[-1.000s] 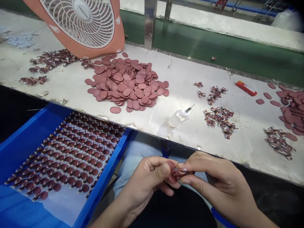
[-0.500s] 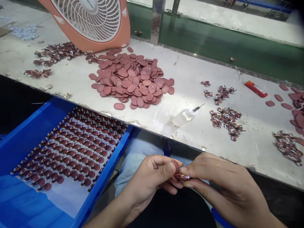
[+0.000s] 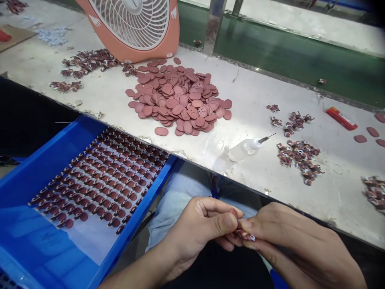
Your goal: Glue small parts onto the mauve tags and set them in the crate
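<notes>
Pale and scuffed, the counter (image 3: 246,100) runs across the view with the person seated at its near edge, both hands held low over the lap, below the counter's rim. Left hand (image 3: 198,228) and right hand (image 3: 288,245) meet fingertip to fingertip, each pinched closed on the same small reddish-brown piece (image 3: 242,233); only a sliver of it shows between the thumbs and forefingers, so its shape cannot be told.

Beside the left forearm, lower than the counter, sits a blue tray (image 3: 45,168) lined with a clear sheet, on which many small brown pieces (image 3: 102,180) lie in neat slanting rows.

On the counter just beyond the hands, a small clear squeeze bottle (image 3: 245,149) lies on its side, its thin needle tip pointing right. To its right lie loose clusters of dark patterned bits (image 3: 299,156), with more of them at the far right edge of the view.

Further back, near the middle, is a broad heap of flat reddish ovals (image 3: 180,98), one oval lying apart at its near edge. A red lighter (image 3: 341,118) rests well to the right. More dark bits (image 3: 87,62) are scattered at the far left, in front of an orange fan (image 3: 135,26) with a white grille. Behind the counter runs a green belt (image 3: 285,60).
</notes>
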### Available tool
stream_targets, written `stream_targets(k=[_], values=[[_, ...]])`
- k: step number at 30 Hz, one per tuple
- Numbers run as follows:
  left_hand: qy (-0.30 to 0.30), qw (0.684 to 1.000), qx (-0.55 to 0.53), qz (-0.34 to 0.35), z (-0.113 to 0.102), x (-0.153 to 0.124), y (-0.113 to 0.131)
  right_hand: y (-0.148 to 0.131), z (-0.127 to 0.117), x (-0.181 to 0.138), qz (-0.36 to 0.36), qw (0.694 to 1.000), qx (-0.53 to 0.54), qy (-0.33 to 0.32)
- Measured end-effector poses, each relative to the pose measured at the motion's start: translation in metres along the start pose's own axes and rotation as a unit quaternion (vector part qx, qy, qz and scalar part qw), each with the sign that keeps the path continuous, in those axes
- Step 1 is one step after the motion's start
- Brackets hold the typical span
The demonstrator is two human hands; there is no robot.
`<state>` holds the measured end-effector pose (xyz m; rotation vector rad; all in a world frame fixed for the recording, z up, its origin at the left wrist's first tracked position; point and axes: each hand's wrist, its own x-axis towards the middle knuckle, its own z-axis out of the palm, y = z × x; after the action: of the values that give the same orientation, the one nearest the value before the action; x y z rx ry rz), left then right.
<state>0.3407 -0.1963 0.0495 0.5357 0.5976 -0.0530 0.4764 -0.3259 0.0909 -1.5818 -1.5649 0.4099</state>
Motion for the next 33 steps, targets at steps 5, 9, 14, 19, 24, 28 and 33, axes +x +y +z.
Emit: stream_targets(k=[5,9,14,19,24,28,33], values=[[-0.009,1.000,0.001,0.009,0.001,-0.002,-0.001,-0.003,0.000,-0.001,-0.004,1.000,0.006,-0.002],[-0.010,1.000,0.001,0.014,0.001,-0.003,-0.001,-0.001,0.002,-0.003,-0.008,1.000,0.009,0.000],[-0.015,1.000,0.008,0.018,-0.001,-0.003,-0.004,0.003,0.006,-0.004,-0.032,0.999,0.004,0.005],[-0.013,1.000,-0.004,0.017,0.000,-0.003,-0.004,0.004,0.007,-0.005,-0.040,0.999,-0.005,0.007],[-0.004,1.000,-0.009,0.015,-0.002,-0.001,-0.002,0.005,0.007,-0.001,-0.031,1.000,0.006,0.004],[-0.021,1.000,-0.019,0.009,-0.008,0.004,-0.003,0.006,0.009,0.002,-0.009,1.000,0.017,-0.007],[-0.051,0.997,-0.056,-0.003,-0.015,0.009,-0.004,0.008,0.015,0.001,0.017,0.999,-0.011,0.039]])
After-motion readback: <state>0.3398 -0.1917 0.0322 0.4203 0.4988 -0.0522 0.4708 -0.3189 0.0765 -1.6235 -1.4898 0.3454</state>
